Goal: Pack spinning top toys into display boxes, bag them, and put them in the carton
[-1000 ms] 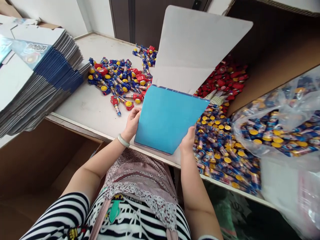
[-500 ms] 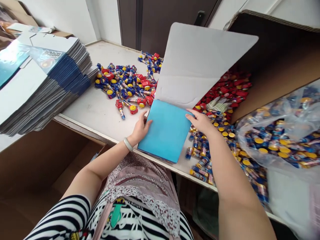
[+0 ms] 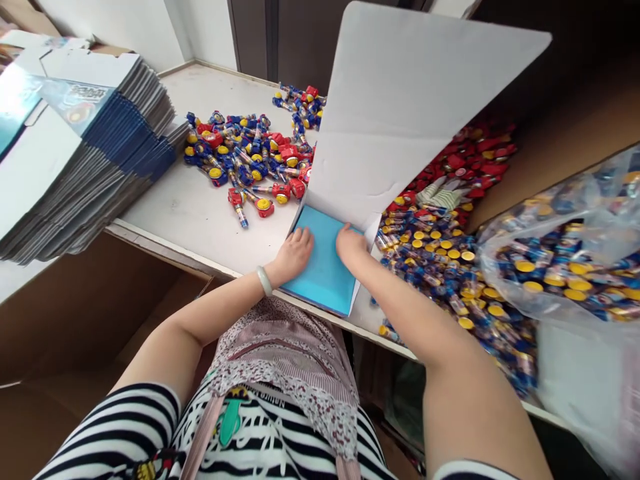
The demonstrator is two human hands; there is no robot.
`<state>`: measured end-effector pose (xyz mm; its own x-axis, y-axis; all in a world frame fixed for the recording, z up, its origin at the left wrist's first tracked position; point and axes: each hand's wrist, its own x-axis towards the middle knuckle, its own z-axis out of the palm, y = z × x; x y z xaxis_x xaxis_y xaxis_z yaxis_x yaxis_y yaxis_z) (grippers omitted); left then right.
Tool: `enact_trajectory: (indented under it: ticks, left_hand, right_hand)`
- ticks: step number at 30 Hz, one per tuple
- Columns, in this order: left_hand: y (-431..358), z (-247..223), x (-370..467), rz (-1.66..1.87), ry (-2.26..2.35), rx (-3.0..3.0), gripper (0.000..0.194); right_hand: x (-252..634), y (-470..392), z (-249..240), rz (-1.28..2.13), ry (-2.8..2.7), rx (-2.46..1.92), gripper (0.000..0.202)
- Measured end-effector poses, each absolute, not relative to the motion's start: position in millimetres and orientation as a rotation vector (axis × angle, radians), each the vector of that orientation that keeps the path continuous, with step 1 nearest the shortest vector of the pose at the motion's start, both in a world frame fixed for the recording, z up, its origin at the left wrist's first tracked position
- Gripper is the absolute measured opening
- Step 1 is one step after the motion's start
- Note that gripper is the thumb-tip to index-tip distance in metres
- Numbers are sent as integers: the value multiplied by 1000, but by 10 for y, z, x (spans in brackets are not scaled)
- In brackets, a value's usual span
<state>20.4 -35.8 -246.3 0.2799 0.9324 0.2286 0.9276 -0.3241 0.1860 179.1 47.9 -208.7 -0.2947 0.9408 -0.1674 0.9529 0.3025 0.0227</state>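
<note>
In front of me at the table edge stands a cardboard box whose tall white lid (image 3: 390, 93) is raised at the back. A flat blue sheet (image 3: 320, 280) lies in the box and covers its inside. My left hand (image 3: 294, 255) rests on the sheet's left side, its fingers laid on the surface. Near the back right corner, my right hand (image 3: 351, 248) presses down on the sheet with its fingers curled in; nothing shows in it. Whatever lies beneath the sheet is hidden.
A stack of flattened printed boxes (image 3: 100, 147) is at the left. Red and blue toys with yellow discs (image 3: 245, 150) are heaped behind the box. To the right lie many small yellow-capped tubes (image 3: 445, 260), a striped glove (image 3: 443, 195) and a clear bag (image 3: 565, 260) of more tubes.
Both hands have moved from the edges of the blue sheet onto its top. The sheet has settled lower, and the box's right wall now shows beside it.
</note>
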Motion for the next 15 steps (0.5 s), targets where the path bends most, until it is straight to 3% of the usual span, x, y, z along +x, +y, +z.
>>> enact_trajectory:
  ticks: [5, 10, 12, 15]
  left_hand:
    - [-239, -2403, 451, 106, 1982, 2403, 44]
    - [-174, -2395, 428, 119, 1869, 2472, 37]
    - [-107, -2344, 215, 252, 1694, 2464, 30]
    - [57, -2233, -379, 814, 1634, 2198, 21]
  right_hand:
    - [1704, 348, -2076, -20, 2384, 1772, 54]
    - [1624, 192, -2104, 57, 2650, 1529, 54]
    - [1654, 126, -2206, 29, 2633, 1506, 54]
    - [1791, 123, -2336, 18, 2613, 1502, 54]
